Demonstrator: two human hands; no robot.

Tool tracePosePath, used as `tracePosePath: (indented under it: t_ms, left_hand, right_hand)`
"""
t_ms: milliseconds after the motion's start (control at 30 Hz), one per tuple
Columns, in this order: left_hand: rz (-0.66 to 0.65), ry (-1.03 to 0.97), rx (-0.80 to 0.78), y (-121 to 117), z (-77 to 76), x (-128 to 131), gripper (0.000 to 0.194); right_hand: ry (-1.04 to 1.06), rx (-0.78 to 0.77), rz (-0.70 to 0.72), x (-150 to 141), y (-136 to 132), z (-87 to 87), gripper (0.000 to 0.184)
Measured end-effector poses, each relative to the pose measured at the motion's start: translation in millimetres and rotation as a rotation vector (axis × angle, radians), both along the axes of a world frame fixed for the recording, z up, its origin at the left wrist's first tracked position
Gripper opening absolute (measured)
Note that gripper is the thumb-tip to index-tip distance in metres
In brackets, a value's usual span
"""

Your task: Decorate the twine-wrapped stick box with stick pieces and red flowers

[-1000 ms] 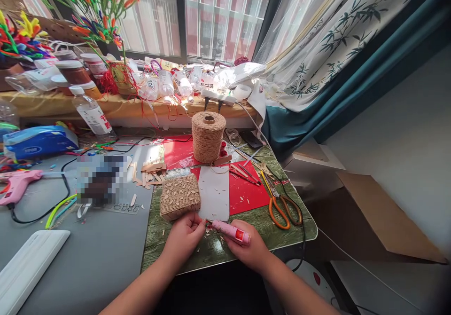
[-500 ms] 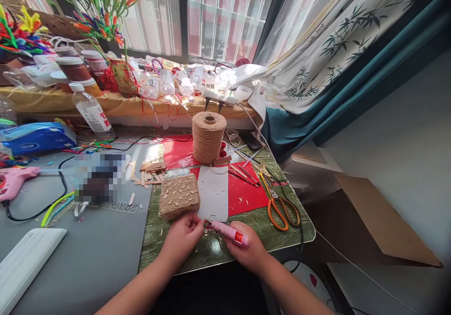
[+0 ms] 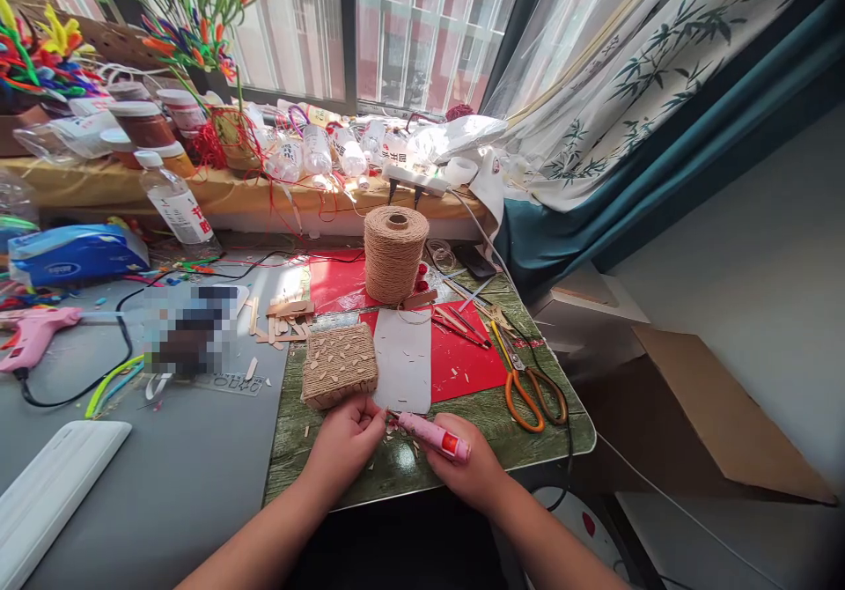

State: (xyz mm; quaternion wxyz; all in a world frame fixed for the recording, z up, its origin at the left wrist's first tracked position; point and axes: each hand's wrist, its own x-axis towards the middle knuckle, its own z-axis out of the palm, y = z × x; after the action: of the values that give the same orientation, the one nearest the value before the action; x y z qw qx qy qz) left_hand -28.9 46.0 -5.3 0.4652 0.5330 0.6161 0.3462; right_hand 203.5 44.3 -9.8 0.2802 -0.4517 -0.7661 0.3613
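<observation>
My right hand [image 3: 463, 462] is wrapped round a pink hot glue gun [image 3: 432, 434], its nozzle pointing left. Close to that nozzle tip, my left hand [image 3: 348, 436] is closed in a pinch; what the fingertips hold is too small to make out. Just beyond my left hand sits a twine-wrapped box [image 3: 340, 365], with several small pale leaf-shaped chips on its top and along its near side. More pale chips lie scattered on the green wood-patterned board under my hands. A white sheet [image 3: 402, 361] lies to the right of the box.
A large twine spool [image 3: 396, 255] stands behind on red paper [image 3: 468, 357]. Orange-handled scissors [image 3: 533, 392] lie right, beside a black cord. Craft sticks [image 3: 283, 321] are piled left. A second pink glue gun [image 3: 40, 335] and a water bottle [image 3: 180, 207] are farther left.
The whole view has shifted slightly to the left, so things appear a little further right. Both hands and the glue gun keep nearly the same pose.
</observation>
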Motion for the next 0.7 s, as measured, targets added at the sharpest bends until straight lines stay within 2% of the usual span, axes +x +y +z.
tracePosePath:
  t_ms: [400, 700]
  left_hand:
    - [0.006, -0.026, 0.001, 0.0, 1.7, 1.3, 0.030]
    - [0.010, 0.025, 0.025, 0.2, 7.1, 1.0, 0.028]
  right_hand:
    - [0.005, -0.008, -0.005, -1.0, 0.5, 1.8, 0.024]
    - [0.064, -0.013, -0.016, -1.0, 0.8, 4.3, 0.017]
